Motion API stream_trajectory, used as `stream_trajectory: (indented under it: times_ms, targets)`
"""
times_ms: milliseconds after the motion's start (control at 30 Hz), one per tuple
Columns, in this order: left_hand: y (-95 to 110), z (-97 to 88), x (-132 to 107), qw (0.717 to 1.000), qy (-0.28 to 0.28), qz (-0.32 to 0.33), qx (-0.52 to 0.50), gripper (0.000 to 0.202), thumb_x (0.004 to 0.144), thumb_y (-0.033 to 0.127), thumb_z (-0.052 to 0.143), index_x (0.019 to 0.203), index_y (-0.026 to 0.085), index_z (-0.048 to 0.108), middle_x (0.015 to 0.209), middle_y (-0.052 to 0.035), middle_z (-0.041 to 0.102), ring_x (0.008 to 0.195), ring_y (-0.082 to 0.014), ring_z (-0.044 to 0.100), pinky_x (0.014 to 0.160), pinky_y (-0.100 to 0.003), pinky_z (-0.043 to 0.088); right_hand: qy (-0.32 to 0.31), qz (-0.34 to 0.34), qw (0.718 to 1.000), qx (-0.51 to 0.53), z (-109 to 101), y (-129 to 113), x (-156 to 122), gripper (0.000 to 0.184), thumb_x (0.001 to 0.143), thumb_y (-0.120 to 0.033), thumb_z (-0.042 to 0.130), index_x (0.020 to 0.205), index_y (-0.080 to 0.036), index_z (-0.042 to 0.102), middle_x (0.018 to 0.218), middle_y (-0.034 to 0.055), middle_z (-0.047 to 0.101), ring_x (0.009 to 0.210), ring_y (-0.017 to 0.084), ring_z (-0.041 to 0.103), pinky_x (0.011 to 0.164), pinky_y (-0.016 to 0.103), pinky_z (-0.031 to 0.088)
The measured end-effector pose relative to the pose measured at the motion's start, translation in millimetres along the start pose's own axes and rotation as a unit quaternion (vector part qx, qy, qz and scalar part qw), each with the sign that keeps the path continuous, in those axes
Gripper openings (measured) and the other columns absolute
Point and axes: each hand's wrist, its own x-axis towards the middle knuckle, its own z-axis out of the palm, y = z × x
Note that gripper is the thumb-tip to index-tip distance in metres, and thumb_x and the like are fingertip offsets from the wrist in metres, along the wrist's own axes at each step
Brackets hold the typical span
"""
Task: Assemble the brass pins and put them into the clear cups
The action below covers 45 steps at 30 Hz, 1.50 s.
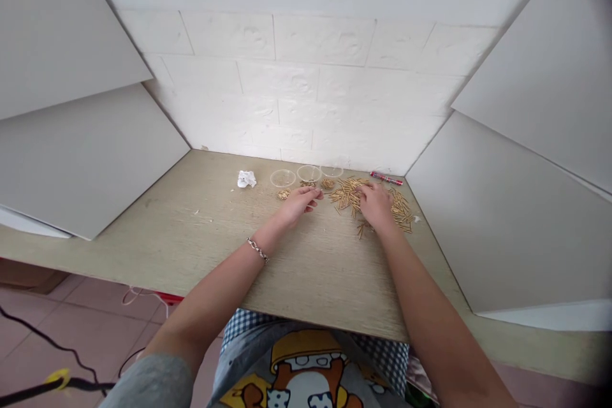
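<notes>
A loose pile of thin gold-coloured metal pins lies at the right of the table. My right hand is over the pile, fingers bent down among the pins; whatever they grip is hidden. To its left, my left hand is closed, thumb and fingers pressed together, and anything held there is too small to make out. Just behind it are three clear round containers: a left one, a middle one and a right one. Small gold-coloured clusters show at their bases, including a left cluster and a right cluster.
A crumpled white tissue lies left of the containers. A red printed tube rests behind the pile. White panels flank the table, and a white brick-patterned wall closes the back. Cables hang at lower left.
</notes>
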Motion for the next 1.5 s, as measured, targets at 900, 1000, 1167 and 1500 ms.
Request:
stream_trajectory:
  times_ms: [900,1000,1167,1500]
  targets:
    - [2.4,-0.3,-3.3,0.999,-0.016,0.014,0.048,0.026,0.069,0.038,0.056,0.078,0.015,0.061,0.091,-0.0049,0.062,0.061,-0.0063,0.045,0.059,-0.021,0.035,-0.116,-0.086,0.980,-0.135,3.1,-4.7,38.9,0.026,0.081,-0.019,0.041,0.079,-0.021,0.066,0.098,0.0074,0.061,0.097,0.023,0.047,0.094,0.056,0.014]
    - [2.6,-0.6,-3.2,0.998,-0.019,0.015,0.052,0.026,0.070,0.038,0.056,0.078,0.014,0.061,0.091,-0.0048,0.062,0.062,-0.0060,0.045,0.060,-0.020,0.036,-0.117,-0.083,0.983,-0.112,3.3,0.5,39.9,0.026,0.081,-0.019,0.039,0.078,-0.020,0.065,0.097,0.0076,0.061,0.095,0.022,0.048,0.094,0.053,0.017]
    - [2.3,-0.4,-2.7,0.998,-0.015,0.013,0.057,0.026,0.070,0.039,0.055,0.078,0.015,0.061,0.092,-0.0047,0.062,0.062,-0.0063,0.046,0.060,-0.021,0.036,-0.099,-0.073,0.988,-0.091,0.2,5.3,41.1,0.024,0.081,-0.020,0.040,0.083,-0.021,0.063,0.102,0.0076,0.060,0.098,0.023,0.047,0.091,0.049,0.022]
    - [0.9,0.4,-2.5,0.997,-0.013,0.010,0.072,0.027,0.070,0.040,0.055,0.080,0.015,0.061,0.093,-0.0051,0.063,0.064,-0.0077,0.048,0.061,-0.022,0.037,-0.149,-0.098,0.975,-0.134,-6.1,0.3,41.7,0.019,0.079,-0.021,0.045,0.079,-0.023,0.065,0.100,0.0074,0.059,0.098,0.023,0.047,0.092,0.050,0.020]
